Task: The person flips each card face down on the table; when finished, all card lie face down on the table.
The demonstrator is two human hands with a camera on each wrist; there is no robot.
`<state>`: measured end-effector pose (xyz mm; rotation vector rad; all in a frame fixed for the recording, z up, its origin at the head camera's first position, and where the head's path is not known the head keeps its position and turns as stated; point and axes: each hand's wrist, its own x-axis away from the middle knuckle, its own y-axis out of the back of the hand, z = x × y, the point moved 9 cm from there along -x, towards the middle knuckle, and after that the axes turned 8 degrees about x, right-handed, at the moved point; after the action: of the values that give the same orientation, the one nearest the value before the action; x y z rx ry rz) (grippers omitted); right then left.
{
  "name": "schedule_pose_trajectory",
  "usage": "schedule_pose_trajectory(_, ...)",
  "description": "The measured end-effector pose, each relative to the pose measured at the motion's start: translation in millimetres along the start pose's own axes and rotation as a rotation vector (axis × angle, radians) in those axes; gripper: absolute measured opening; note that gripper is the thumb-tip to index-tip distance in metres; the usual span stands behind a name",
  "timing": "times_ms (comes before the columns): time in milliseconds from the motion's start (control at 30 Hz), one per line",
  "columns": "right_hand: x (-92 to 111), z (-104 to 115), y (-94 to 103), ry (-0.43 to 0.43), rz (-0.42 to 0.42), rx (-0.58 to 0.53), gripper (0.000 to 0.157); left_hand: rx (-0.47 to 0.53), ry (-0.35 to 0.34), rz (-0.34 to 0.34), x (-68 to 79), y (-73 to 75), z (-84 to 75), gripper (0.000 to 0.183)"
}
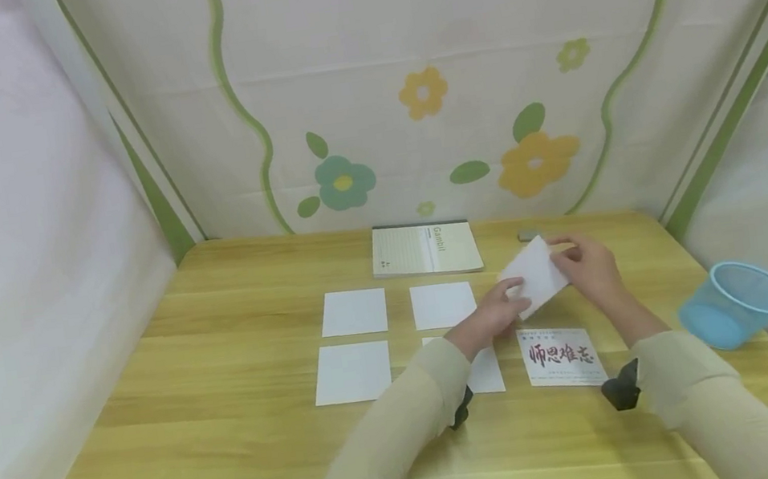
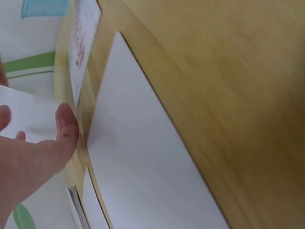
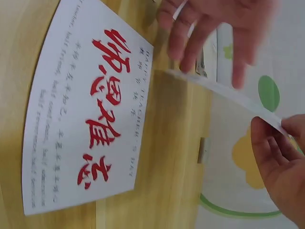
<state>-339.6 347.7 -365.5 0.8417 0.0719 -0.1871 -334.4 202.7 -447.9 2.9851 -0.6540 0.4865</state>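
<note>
My right hand pinches a white paper card at its right edge, between thumb and fingers, holding it tilted above the table. At the card's lower left is my left hand, its fingers spread and fairly straight in the right wrist view, with thumb and fingertips right at the card. Just below lies a printed card with large red Chinese characters. Left of it, white cards lie in two rows: an upper-left card, a lower-left card, an upper-right card and a lower-right card, partly hidden by my left arm.
A notepad marked "Gambit" lies at the back of the wooden table. Right of it sits a small grey block. A light blue mesh basket stands at the right edge. Flower-patterned fabric hangs behind the table.
</note>
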Motion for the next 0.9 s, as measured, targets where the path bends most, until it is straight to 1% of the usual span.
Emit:
schedule_pose_trajectory(67,0,-7,6.8,-0.027,-0.02,0.004,0.032,-0.127,-0.034,-0.078,-0.2,7.6,-1.5,0.045)
schedule_pose_trajectory(100,0,-10,8.6,-0.036,-0.02,-0.001,0.032,-0.164,-0.048,-0.111,0.0,10.8,-2.2,0.044)
schedule_pose_trajectory(167,2,-16,10.2,-0.038,-0.011,-0.007,0.031,-0.204,-0.09,-0.161,0.5,15.7,-5.0,0.042)
schedule_pose_trajectory(267,5,-23,7.9,0.0,0.02,0.043,0.027,-0.223,-0.169,-0.205,2.6,20.9,-10.9,0.036)
schedule_pose_trajectory(367,10,-28,-2.3,0.048,0.103,0.138,0.025,-0.293,-0.249,-0.215,5.0,22.7,-16.9,0.033)
schedule_pose_trajectory(433,13,-32,-9.6,0.07,0.159,0.162,0.025,-0.343,-0.289,-0.213,5.6,22.3,-19.5,0.031)
schedule_pose_trajectory(500,15,-36,-14.9,0.083,0.186,0.191,0.025,-0.39,-0.321,-0.212,5.0,21.1,-21.1,0.03)
schedule_pose_trajectory(667,12,-48,-26.1,0.116,0.139,0.253,0.018,-0.513,-0.366,-0.239,1.7,19.8,-20.8,0.029)
schedule_pose_trajectory(800,11,-60,-40.2,0.105,0.139,0.269,0.017,-0.635,-0.371,-0.254,0.3,16.7,-19.0,0.027)
schedule_pose_trajectory(900,10,-64,-44.4,0.087,0.125,0.288,0.017,-0.701,-0.36,-0.264,-0.3,14.2,-18.6,0.027)
